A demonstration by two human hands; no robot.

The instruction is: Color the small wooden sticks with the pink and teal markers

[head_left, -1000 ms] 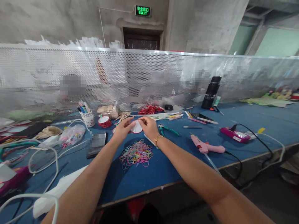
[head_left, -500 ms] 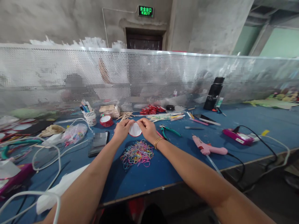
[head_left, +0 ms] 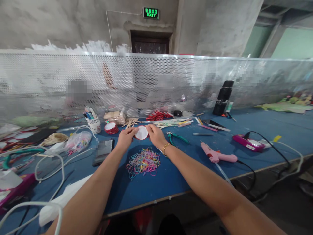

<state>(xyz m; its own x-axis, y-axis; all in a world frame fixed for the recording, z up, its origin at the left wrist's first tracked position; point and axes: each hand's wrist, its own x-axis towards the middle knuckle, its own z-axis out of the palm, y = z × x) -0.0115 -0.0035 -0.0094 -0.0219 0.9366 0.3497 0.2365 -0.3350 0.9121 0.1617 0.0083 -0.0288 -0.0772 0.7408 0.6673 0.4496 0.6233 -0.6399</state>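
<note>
Both hands hold a round white disc with a red rim [head_left: 141,133] above the middle of the blue table. My left hand [head_left: 125,138] pinches its left edge between thumb and fingers. On the opposite edge, the closed fingers of my right hand [head_left: 156,135] grip the rim; a gold bracelet [head_left: 166,148] circles that wrist. Just below the disc lies a loose pile of thin multicoloured loops [head_left: 144,162], touched by neither hand. Similar red-rimmed discs [head_left: 111,129] are stacked beyond my left hand.
Green-handled pliers [head_left: 178,137] and a pink glue gun [head_left: 216,155] lie to the right, near a magenta power strip [head_left: 248,143]. A phone [head_left: 102,152], a cup of pens [head_left: 94,125] and white cables [head_left: 62,169] are left. A perforated metal screen [head_left: 146,76] borders the back.
The disc has turned, with its left edge lower and more of its face showing between my hands. My left fingers have slid down along the rim.
</note>
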